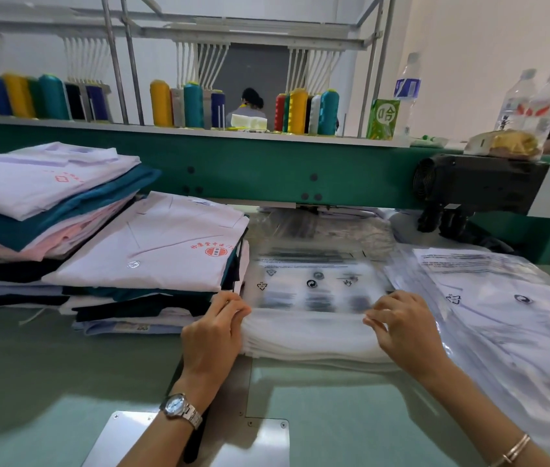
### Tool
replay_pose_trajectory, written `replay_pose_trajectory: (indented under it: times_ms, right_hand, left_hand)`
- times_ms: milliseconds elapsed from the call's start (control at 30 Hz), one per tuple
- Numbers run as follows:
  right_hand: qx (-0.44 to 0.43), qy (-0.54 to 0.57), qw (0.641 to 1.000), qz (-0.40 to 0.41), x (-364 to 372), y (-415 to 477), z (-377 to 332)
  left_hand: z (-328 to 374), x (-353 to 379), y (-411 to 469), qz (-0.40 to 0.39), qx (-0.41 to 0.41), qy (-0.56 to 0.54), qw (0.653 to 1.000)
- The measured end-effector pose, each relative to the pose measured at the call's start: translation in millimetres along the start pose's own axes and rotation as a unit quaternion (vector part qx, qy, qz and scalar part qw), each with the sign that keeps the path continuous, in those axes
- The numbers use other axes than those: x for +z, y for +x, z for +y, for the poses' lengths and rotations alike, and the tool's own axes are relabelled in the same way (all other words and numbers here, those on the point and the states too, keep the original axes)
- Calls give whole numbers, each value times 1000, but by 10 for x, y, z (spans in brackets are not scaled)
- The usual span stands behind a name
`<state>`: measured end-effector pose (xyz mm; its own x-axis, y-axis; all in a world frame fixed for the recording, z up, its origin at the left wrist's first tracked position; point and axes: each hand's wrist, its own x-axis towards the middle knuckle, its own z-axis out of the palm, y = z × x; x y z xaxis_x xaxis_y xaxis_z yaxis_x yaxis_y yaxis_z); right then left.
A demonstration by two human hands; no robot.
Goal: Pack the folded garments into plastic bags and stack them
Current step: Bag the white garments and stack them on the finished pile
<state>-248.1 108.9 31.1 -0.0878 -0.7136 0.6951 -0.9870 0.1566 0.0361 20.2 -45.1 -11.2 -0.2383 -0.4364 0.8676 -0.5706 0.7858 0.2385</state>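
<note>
On the green table [48, 382], the left grip [214, 326] and right grip [401, 326] have their fingers curled. Each pinches a near corner of the blurred top bag [314, 284] on the plastic bag pile [310, 342]. Folded garments [152, 244] are stacked just beside the pile at 9 o'clock, and packed bags [509, 318] lie at 3 o'clock. Thread cones [192, 104] stand in a row at 12 o'clock.

We get bright, even indoor light, with only soft shadows under the garment stacks [125, 298]. The top plastic bag [314, 281] is smeared by motion blur, glare streaks the packed bags [502, 315], and the metal poles [114, 62] lean with wide-angle distortion.
</note>
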Motion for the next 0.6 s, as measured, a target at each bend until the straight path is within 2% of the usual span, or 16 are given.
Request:
replay_pose_trajectory:
  times_ms: [400,600]
  right_hand:
    - [19,-91,996,16,-52,-27,154]
    - [35,-147,988,-25,-83,-25,241]
  left_hand:
    - [-52,-28,24,29,-1,10,1000]
    - [-60,-59,34,39,0,23,999]
